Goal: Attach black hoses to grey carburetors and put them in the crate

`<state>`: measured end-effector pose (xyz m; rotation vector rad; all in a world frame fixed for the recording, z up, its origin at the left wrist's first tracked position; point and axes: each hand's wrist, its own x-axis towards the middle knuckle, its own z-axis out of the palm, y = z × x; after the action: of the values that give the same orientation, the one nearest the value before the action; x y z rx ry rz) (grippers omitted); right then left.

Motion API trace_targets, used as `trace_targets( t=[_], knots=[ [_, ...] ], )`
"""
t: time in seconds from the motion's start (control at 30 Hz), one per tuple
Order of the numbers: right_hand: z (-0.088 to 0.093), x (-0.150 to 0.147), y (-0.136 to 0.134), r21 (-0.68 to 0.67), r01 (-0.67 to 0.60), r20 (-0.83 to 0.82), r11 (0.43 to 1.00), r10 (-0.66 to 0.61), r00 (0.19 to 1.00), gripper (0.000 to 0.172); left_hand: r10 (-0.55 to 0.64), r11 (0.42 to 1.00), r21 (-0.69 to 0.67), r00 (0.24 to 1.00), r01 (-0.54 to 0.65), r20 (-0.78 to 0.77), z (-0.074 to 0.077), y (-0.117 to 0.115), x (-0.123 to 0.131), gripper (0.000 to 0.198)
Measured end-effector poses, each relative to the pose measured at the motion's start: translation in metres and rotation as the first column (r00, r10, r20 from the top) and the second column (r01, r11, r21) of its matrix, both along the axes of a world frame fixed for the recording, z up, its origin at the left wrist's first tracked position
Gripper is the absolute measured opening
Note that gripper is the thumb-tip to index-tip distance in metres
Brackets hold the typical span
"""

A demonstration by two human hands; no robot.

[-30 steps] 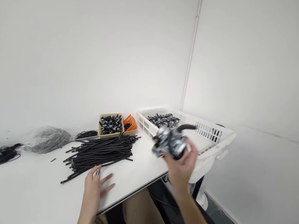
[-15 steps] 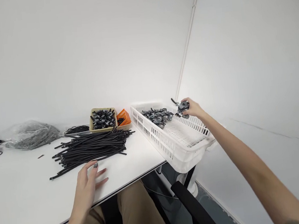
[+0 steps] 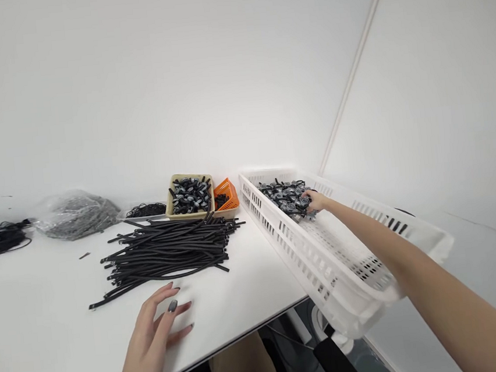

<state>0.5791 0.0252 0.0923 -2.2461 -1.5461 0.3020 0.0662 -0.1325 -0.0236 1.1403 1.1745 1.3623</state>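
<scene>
Touching metallic parts (image 3: 287, 196), right fingers (image 3: 312, 199) inside white crate (image 3: 298, 251)

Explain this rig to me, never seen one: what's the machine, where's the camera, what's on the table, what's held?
No machine: these are a person's own bare hands. The camera is worn on the head, looking forward and down.

On the white table lie a pile of black cords, a tan tray of small black-and-grey pieces, an orange basket and a clear plastic bag of grey material. A large white basket juts past the table edge.

The left hand holds nothing. The right hand is inside the white basket, at the black-and-grey parts; whether it grips one is unclear.
</scene>
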Motion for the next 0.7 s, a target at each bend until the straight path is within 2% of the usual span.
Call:
trace_targets(
  t=[0.17, 0.37, 0.53, 0.7],
  knots=[
    [-0.025, 0.012, 0.009, 0.045, 0.038, -0.081, 0.998, -0.034, 0.996, 0.067, 0.009, 1.0, -0.007, 1.0, -0.009, -0.011, -0.01, 0.004, -0.003, 0.052],
    [-0.034, 0.008, 0.013, 0.134, 0.153, -0.189, 0.979, -0.127, 0.974, 0.061, 0.023, 1.0, 0.0, 0.998, -0.023, -0.051, 0.0, -0.002, 0.002, 0.047],
    [-0.025, 0.002, 0.006, 0.135, 0.228, -0.283, 0.964, -0.183, 0.941, 0.06, 0.009, 1.0, 0.01, 1.0, -0.009, -0.015, 0.004, -0.004, 0.005, 0.048],
    [0.0, -0.006, -0.005, 0.182, 0.227, -0.28, 0.957, -0.171, 0.945, 0.064, -0.049, 0.998, 0.027, 0.999, 0.049, 0.013, -0.006, 0.002, -0.001, 0.047]
  ],
)
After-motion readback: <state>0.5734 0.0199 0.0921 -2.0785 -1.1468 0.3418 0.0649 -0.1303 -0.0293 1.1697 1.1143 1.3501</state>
